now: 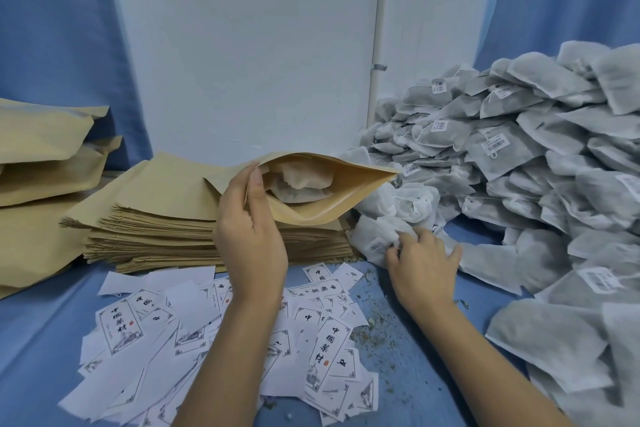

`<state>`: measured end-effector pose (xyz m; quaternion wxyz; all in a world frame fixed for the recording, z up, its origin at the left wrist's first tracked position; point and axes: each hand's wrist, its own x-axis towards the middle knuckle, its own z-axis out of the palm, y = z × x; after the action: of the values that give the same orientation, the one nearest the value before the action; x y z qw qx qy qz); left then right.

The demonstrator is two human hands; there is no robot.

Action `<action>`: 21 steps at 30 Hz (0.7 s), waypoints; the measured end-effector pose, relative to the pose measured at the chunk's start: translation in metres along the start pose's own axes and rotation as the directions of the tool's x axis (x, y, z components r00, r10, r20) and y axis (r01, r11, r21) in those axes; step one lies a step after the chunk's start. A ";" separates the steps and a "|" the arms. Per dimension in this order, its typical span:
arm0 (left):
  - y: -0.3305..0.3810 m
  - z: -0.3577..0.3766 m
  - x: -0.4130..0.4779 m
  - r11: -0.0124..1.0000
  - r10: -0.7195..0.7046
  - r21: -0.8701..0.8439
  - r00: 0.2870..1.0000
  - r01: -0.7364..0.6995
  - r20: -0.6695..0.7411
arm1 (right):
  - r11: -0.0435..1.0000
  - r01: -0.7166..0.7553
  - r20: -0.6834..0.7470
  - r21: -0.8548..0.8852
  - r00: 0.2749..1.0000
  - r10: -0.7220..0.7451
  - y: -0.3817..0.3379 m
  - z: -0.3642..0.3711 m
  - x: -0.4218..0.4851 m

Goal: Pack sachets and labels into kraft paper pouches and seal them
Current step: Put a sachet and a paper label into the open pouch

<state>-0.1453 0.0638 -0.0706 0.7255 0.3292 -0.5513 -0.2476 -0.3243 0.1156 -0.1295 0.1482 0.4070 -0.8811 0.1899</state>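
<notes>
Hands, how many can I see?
2. The left hand holds the open brown kraft paper pouch; the right hand grips a white fabric sachet beside the grey sachet pile.

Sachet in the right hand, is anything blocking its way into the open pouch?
Nothing visible does. The right hand grips a sachet beside the pouch, whose mouth the left hand holds wide open. Inside, packed sachets leave room in front.
</notes>
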 end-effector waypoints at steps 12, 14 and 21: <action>0.005 -0.005 0.009 0.999 0.018 -0.027 0.992 -0.022 -0.125 | 0.302 -0.102 0.178 0.948 0.955 -0.237 -0.029 -0.045 0.002; 0.001 -0.008 0.011 0.997 0.076 -0.004 0.992 -0.077 -0.101 | 0.263 -0.207 0.306 0.942 0.850 -0.429 -0.027 -0.052 0.006; -0.013 -0.012 0.013 0.976 0.208 0.068 0.978 -0.209 0.026 | 0.023 -0.495 0.337 0.869 0.555 -0.761 -0.012 -0.069 0.008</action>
<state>-0.1300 0.0489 -0.0741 0.7301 0.2927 -0.5981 -0.1536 -0.3128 0.1348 -0.0623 -0.5773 0.5192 -0.3735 0.5077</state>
